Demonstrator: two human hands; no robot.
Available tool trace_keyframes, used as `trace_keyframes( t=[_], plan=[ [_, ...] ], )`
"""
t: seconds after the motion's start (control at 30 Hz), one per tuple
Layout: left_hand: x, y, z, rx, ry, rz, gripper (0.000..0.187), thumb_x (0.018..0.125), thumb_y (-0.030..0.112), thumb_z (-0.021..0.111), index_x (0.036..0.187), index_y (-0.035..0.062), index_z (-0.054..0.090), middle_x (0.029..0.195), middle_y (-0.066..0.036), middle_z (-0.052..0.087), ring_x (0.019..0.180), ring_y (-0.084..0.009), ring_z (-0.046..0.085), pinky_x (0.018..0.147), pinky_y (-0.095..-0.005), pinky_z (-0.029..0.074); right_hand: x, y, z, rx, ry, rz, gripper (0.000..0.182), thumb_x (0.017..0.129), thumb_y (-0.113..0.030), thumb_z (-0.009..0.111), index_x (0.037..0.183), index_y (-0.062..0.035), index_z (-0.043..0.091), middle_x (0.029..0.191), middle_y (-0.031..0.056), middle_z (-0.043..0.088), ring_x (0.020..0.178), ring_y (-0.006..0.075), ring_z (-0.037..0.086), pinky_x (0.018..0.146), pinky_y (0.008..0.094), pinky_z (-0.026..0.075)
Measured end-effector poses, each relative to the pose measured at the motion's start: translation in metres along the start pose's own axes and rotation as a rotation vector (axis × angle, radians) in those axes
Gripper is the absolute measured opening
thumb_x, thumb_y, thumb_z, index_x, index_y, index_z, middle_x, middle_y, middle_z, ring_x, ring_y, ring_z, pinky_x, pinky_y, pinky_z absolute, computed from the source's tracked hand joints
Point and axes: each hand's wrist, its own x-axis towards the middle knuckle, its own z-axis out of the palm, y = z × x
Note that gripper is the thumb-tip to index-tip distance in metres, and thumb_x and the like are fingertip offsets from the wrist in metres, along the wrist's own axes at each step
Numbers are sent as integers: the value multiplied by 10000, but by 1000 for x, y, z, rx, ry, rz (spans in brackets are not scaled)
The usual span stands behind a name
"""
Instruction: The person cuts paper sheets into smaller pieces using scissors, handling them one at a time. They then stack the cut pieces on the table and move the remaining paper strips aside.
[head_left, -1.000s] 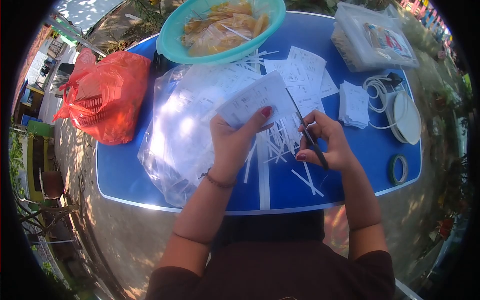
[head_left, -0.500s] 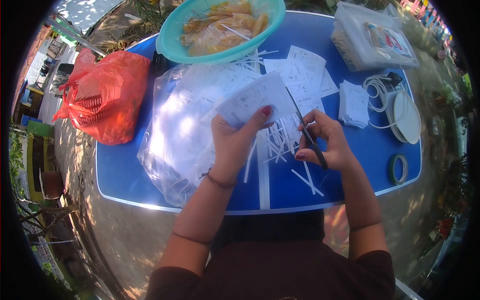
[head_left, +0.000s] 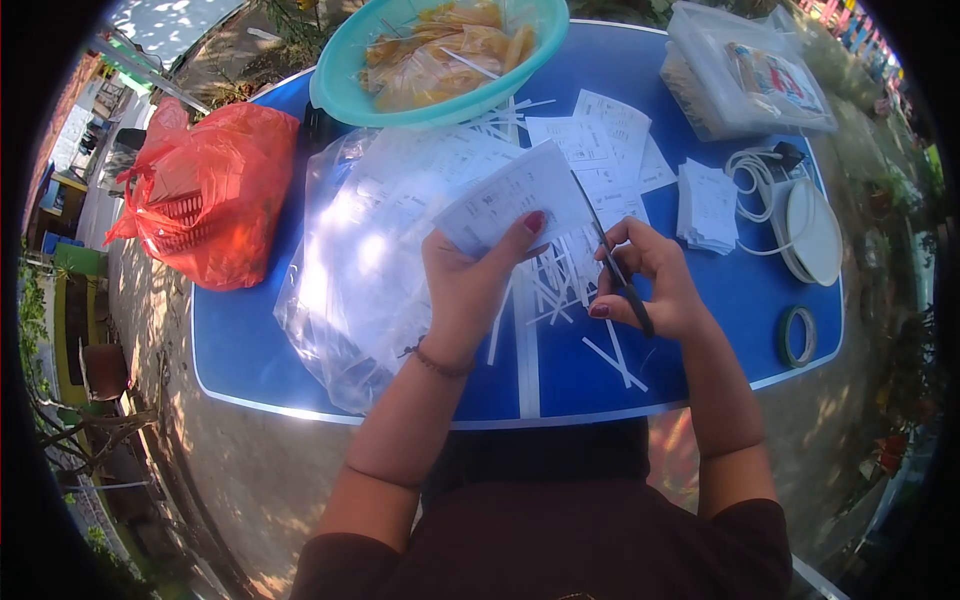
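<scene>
I see my left hand (head_left: 468, 290) pinching a printed paper sheet (head_left: 515, 198) above the blue counter (head_left: 740, 290), while my right hand (head_left: 650, 285) works scissors (head_left: 612, 262) at the sheet's right edge. White paper strips (head_left: 555, 285) lie scattered beneath, beside a clear plastic bag (head_left: 350, 270).

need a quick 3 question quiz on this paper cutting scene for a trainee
1. Multiple choice: what does the left hand hold? A) a roll of tape B) a white printed paper sheet C) a red plastic bag
2. True or false: the right hand holds the black-handled scissors against the sheet's edge.
3. Fill in: the round turquoise plastic bowl sits at the far edge of the blue ___.

Key:
1. B, the white printed paper sheet
2. True
3. table
</scene>
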Motion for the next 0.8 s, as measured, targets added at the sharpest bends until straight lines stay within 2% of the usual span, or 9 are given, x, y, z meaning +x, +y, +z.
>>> trace_keyframes(
  t=[0.13, 0.23, 0.33, 0.8],
  plan=[
    [0, 1, 1, 12, 13, -3, 354, 837, -5, 711, 1143, -118, 575, 1062, -205, 664, 927, -262, 689, 755, -337, 622, 0, 1, 0, -3, 14, -10, 544, 671, -362, 877, 956, -46, 538, 593, 22, 620, 525, 66, 529, 529, 215, 351],
    [0, 0, -1, 26, -6, -19, 335, 842, -1, 706, 1156, -32, 593, 1077, -152, 674, 950, -219, 687, 783, -339, 605, 0, 1, 2, -8, 28, -21, 551, 671, -376, 879, 951, -44, 539, 581, 21, 612, 511, 67, 526, 522, 213, 351],
    [0, 2, 1, 0, 14, 4, 352, 837, 2, 716, 1138, -117, 577, 1067, -210, 661, 930, -269, 689, 759, -336, 622, 0, 2, 1, -53, 34, -24, 551, 679, -390, 878, 939, -40, 542, 570, 20, 604, 507, 65, 526, 516, 210, 351],
    [0, 3, 1, -32, 23, 8, 344, 842, 8, 715, 1138, -107, 585, 1067, -188, 664, 926, -247, 686, 760, -331, 621, -1, -5, 3, -70, 62, 57, 492, 716, -336, 872, 917, -30, 544, 528, 17, 581, 478, 35, 498, 466, 186, 326]
  ],
)
